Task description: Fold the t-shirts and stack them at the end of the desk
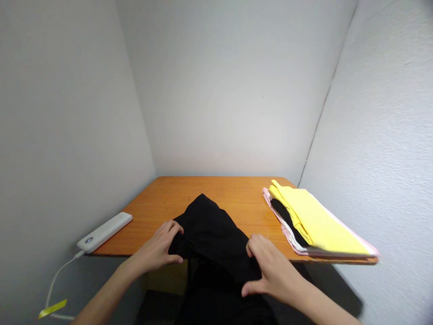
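A piece of folded black cloth lies over the front edge of the table, one corner pointing toward the back wall. My left hand grips its left side, fingers curled over the fabric and thumb lower down. At the cloth's right side, my right hand has its fingers bent onto the fabric, with the thumb held apart below. The lower part of the cloth merges with dark clothing beneath the table edge, so where it ends is hard to see.
On the right of the wooden table sits a stack of folded cloths, a yellow cloth on top, with black, white and pink layers below. A white power bank with a white cable lies at the left edge. Walls enclose three sides.
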Tool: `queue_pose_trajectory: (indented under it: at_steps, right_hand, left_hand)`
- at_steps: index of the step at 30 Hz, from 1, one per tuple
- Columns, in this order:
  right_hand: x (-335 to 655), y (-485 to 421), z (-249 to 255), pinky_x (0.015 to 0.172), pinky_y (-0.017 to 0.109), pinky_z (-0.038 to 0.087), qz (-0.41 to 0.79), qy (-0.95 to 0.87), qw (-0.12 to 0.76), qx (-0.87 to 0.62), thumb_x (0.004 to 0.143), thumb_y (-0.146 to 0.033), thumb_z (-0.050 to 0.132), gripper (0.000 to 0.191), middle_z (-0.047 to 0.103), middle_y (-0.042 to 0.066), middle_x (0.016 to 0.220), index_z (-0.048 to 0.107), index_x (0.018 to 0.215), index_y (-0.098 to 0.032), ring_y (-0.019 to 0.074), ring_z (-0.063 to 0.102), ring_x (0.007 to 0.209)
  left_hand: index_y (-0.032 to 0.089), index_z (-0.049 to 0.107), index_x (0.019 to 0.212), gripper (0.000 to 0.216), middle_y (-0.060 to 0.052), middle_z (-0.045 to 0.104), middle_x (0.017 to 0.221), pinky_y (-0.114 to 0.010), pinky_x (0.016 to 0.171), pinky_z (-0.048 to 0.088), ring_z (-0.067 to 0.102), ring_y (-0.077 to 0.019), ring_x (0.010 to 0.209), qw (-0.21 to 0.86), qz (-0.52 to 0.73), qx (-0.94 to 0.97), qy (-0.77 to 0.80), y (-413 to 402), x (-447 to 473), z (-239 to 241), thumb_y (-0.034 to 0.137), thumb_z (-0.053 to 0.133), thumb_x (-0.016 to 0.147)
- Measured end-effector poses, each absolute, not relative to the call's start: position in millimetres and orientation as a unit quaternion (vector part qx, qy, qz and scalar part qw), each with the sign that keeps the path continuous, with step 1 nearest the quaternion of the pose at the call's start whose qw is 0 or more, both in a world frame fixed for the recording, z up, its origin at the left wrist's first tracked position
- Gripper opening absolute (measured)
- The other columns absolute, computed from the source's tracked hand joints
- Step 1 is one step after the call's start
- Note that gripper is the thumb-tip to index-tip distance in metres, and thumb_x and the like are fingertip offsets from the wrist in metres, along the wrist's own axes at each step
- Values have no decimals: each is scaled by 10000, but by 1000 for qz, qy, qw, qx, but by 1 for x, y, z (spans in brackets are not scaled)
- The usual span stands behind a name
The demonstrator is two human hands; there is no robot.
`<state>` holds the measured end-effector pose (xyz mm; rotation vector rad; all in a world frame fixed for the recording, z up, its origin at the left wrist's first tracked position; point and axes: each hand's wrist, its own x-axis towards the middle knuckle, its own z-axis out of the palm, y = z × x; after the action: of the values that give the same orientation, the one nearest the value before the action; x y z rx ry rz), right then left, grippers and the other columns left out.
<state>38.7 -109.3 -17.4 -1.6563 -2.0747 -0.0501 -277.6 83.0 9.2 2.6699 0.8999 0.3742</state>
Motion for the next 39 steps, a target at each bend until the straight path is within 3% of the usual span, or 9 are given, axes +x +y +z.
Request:
queue_pose_trajectory:
  at_steps: [2,4,7,10,15,20,30,34,39]
  right_hand:
    - [35,-118,-42,874,485,439,-103,-783,204,-579,432,-747,801,908,554,180,1163,532,1066,-156,363,508,1047]
    - [35,-119,-63,958,513,389,-171,-794,165,-560,453,-643,860,956,501,221,1283,516,1184,-131,405,449,1160]
    - [36,-117,-75,923,447,410,-207,-790,113,-565,717,-260,764,484,556,160,1229,549,1142,-172,328,509,1096]
    - [39,-117,-63,860,404,429,-137,-779,137,-596,721,-69,568,315,590,103,1109,552,1011,-191,271,536,987]
    - [63,-115,-22,723,331,457,89,-698,319,-635,775,-119,422,160,597,22,837,491,878,-219,200,566,791]
    - [98,-98,42,764,366,473,130,-661,404,-619,868,-394,499,174,652,23,846,584,874,-242,235,611,825]
    - [101,-74,239,627,317,438,-115,-646,445,-609,844,-587,569,378,644,28,727,635,818,-215,200,579,690]
    - [93,-85,299,647,296,372,-264,-630,407,-606,940,-447,522,296,560,3,679,570,778,-203,139,494,642]
    - [90,-94,339,671,294,356,-351,-614,363,-607,958,-297,534,152,547,0,705,561,833,-215,139,456,639]
  left_hand:
    - [250,550,1068,328,-59,525,1159,-382,978,402,493,-246,1114,140,131,935,298,82,-275,1,314,674,771]
    - [246,587,1014,178,-56,553,1125,-373,966,399,509,-233,1086,130,128,942,281,82,-269,-2,258,573,837]
    - [223,602,941,134,-53,604,1031,-348,898,427,551,-221,1006,147,120,945,266,85,-264,1,223,492,866]
    - [206,584,894,161,-51,631,943,-325,834,457,580,-210,925,203,133,936,257,86,-263,12,280,442,899]
    - [207,555,981,256,-49,622,951,-319,813,474,580,-201,892,240,217,909,265,70,-263,37,416,425,909]
    - [198,572,923,319,-22,596,847,-288,727,453,547,-182,799,189,274,909,252,68,-255,75,479,423,907]
    - [151,633,898,273,-16,621,841,-261,738,422,542,-157,790,20,499,824,268,100,-244,224,403,531,885]
    - [49,626,999,354,17,559,803,-201,690,362,456,-79,722,-10,491,825,280,95,-245,288,379,544,899]
    - [-5,582,1015,345,28,495,753,-214,711,331,414,-30,682,57,465,847,251,91,-246,331,318,537,904]
